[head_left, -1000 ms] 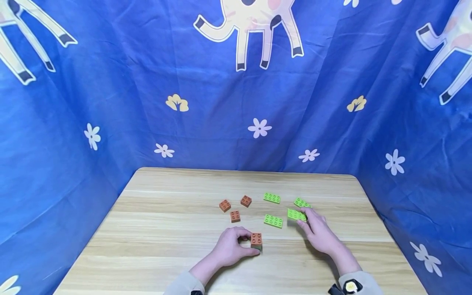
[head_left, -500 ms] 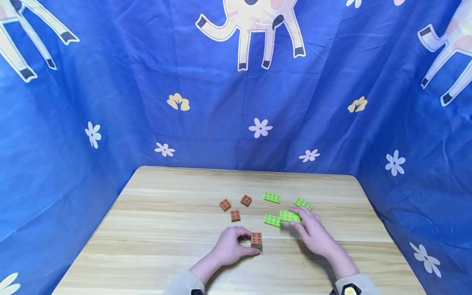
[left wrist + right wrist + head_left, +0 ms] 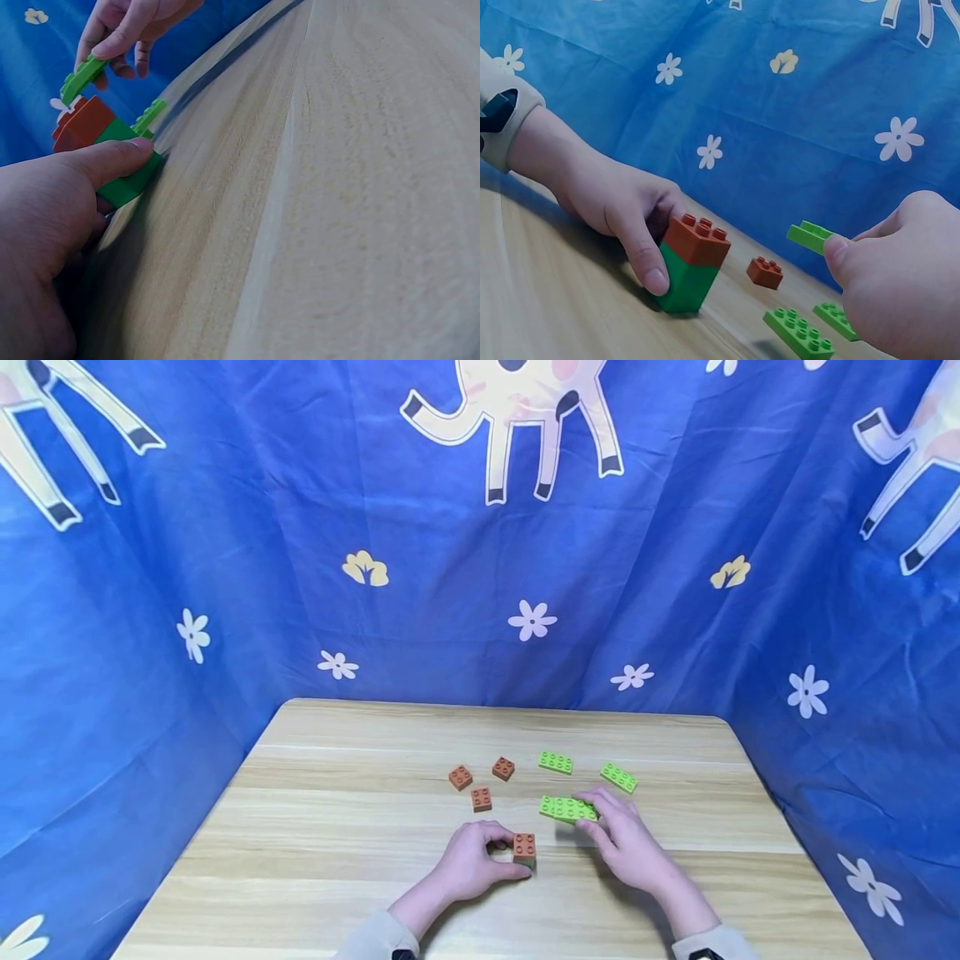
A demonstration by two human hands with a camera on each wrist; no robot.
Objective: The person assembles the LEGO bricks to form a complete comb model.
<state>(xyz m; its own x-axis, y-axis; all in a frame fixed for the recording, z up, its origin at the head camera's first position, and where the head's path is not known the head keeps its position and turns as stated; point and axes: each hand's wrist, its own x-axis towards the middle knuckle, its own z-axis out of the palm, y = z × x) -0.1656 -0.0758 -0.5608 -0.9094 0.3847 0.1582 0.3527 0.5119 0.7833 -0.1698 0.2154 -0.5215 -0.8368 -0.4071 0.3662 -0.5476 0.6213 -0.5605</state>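
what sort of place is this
Probably a small curtained-off play or recording booth: a blue fabric curtain printed with white flowers hangs behind and beside a pale wood-grain table, where small reddish-brown square plastic bricks and flat bright-green rectangular plastic bricks lie.

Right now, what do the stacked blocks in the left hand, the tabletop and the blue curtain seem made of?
Stacked blocks: probably hard plastic, smooth with a soft sheen, given the moulded studs and crisp edges.
Tabletop: wood or wood-look laminate, pale and smooth, from the streaky grain; can't tell which.
Blue curtain: likely printed cloth, faintly shiny, hanging in folds and creases.
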